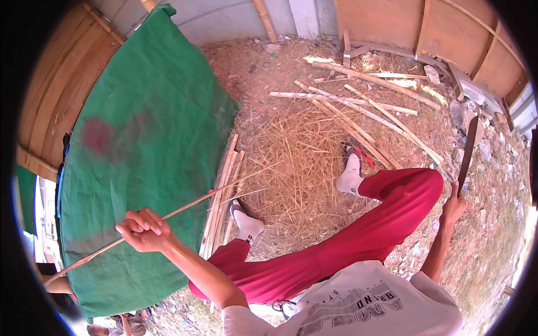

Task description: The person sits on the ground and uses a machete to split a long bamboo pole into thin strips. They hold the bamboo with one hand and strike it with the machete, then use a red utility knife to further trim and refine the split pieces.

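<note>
My left hand (144, 228) is closed around a long thin bamboo strip (193, 204), which slants from the lower left up toward the middle. Its far end hangs over a heap of thin bamboo shavings (300, 151) on the ground between my feet. Out at the right, my right hand (454, 208) grips a machete (469, 147) by its lower end, the dark blade pointing up and away from the strip. Several split bamboo lengths (221, 196) lie beside my left foot.
A large green sheet (151, 129) stands close on my left. More bamboo poles and slats (370, 106) lie crossed at the far right. A small red object (367, 158) is by my right foot. Another person's arm (59, 285) shows at the lower left. Wooden panels (386, 22) border the back.
</note>
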The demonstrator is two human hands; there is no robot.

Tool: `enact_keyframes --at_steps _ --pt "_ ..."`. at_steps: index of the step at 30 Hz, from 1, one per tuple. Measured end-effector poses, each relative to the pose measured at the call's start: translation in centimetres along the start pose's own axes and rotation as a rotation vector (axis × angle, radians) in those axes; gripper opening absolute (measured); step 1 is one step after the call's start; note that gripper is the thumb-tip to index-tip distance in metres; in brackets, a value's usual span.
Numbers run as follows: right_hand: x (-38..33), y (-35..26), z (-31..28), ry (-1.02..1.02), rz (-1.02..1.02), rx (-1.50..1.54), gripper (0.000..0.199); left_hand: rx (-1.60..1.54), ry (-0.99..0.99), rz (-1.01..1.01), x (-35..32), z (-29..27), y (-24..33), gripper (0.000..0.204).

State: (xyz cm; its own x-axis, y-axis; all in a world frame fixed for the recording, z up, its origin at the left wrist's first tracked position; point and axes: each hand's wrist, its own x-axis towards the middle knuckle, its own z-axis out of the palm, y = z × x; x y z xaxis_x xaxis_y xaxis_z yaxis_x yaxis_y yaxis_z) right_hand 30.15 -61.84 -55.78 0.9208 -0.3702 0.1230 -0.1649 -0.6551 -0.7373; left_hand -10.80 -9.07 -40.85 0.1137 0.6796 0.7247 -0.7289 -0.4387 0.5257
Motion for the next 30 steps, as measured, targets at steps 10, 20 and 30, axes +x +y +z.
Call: enact_keyframes --at_steps 10,20,30 --pt "-14.5 -9.3 14.0 -0.95 -0.199 0.304 0.047 -0.021 -0.27 -0.232 -0.6 4.4 -12.4 0.028" --pt "-23.4 -15.3 18.6 -1.204 -0.365 0.258 0.04 -0.194 -0.453 -0.257 2.7 5.2 -12.0 0.021" --pt "-26.1 -7.5 23.8 -1.064 -0.635 0.015 0.029 -0.275 -0.379 -0.383 2.4 4.7 -15.8 0.023"
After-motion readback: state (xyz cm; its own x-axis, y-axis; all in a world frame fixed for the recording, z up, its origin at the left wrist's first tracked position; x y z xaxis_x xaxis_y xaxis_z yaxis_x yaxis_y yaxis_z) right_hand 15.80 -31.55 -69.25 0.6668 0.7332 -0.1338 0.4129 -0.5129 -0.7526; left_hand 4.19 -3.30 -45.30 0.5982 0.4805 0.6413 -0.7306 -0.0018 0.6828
